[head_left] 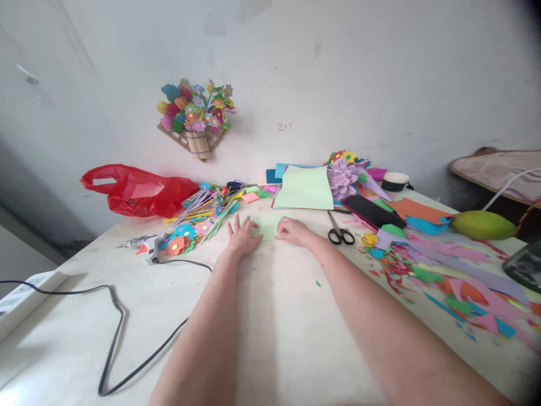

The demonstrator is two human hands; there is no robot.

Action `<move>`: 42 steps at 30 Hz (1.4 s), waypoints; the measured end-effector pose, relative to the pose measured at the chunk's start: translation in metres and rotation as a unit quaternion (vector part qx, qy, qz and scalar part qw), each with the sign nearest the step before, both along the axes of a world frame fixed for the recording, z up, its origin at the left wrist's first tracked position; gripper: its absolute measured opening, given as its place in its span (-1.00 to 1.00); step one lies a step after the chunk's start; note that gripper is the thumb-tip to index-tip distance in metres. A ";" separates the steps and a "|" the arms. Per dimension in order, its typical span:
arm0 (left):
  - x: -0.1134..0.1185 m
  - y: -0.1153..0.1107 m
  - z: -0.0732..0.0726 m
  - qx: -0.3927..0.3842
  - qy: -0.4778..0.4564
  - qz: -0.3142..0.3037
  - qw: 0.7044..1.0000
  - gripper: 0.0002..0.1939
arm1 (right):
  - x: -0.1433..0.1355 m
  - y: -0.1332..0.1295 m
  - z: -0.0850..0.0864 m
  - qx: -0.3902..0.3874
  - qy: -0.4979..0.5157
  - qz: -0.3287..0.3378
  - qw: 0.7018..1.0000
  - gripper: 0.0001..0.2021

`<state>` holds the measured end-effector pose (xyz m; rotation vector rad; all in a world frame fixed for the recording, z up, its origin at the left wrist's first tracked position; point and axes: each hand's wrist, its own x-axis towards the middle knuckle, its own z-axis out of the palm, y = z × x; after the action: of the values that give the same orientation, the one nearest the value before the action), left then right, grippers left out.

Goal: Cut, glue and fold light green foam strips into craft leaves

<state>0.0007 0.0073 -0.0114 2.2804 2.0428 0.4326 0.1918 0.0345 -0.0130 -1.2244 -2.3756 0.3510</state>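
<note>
A small green sheet (267,228) lies between both hands' fingers. The left hand (243,237) has them apart; the right hand (293,232) has them curled, whether pinching I cannot tell.

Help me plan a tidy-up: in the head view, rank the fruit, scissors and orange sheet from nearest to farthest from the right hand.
1. Scissors: just right of the right hand.
2. Orange sheet: farther right, toward the back.
3. Fruit: farthest right of the three.
</note>
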 end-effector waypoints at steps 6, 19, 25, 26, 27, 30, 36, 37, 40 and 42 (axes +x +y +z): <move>0.009 -0.004 0.003 0.066 0.062 -0.077 0.993 -0.51 | -0.020 -0.009 0.003 0.015 -0.011 0.031 0.999 -0.89; 0.006 0.003 -0.007 -0.015 0.070 -0.099 0.993 -0.44 | -0.019 -0.011 0.008 0.013 -0.036 0.023 0.999 -0.87; 0.005 0.004 -0.007 -0.024 0.060 -0.093 0.994 -0.43 | -0.002 -0.005 0.006 0.004 -0.036 0.026 0.999 -0.89; 0.006 0.003 -0.007 -0.026 0.058 -0.092 0.994 -0.43 | 0.000 -0.004 0.006 0.001 -0.038 0.027 0.999 -0.89; 0.006 0.003 -0.006 -0.027 0.056 -0.090 0.994 -0.43 | 0.002 -0.003 0.006 -0.003 -0.039 0.027 0.999 -0.89; 0.007 0.002 -0.004 -0.035 0.052 -0.086 0.994 -0.42 | 0.004 -0.003 0.006 -0.018 -0.040 0.019 0.999 -0.90; 0.009 -0.001 -0.003 -0.010 0.068 -0.076 0.995 -0.31 | 0.000 -0.005 0.004 0.018 -0.029 0.006 0.999 -0.91; 0.008 -0.001 -0.003 0.003 0.075 -0.074 0.994 -0.32 | -0.002 -0.005 0.003 0.029 -0.029 0.003 0.999 -0.90; 0.008 0.000 -0.004 0.028 0.089 -0.069 0.993 -0.36 | -0.009 -0.007 0.002 0.056 -0.034 -0.004 0.998 -0.88; 0.008 0.000 -0.005 0.029 0.092 -0.073 0.993 -0.40 | -0.014 -0.008 0.002 0.064 -0.040 -0.010 0.997 -0.86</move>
<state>0.0084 0.0077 -0.0159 2.5706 1.9452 0.2850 0.1782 0.0264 -0.0106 -1.2229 -2.4098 0.1420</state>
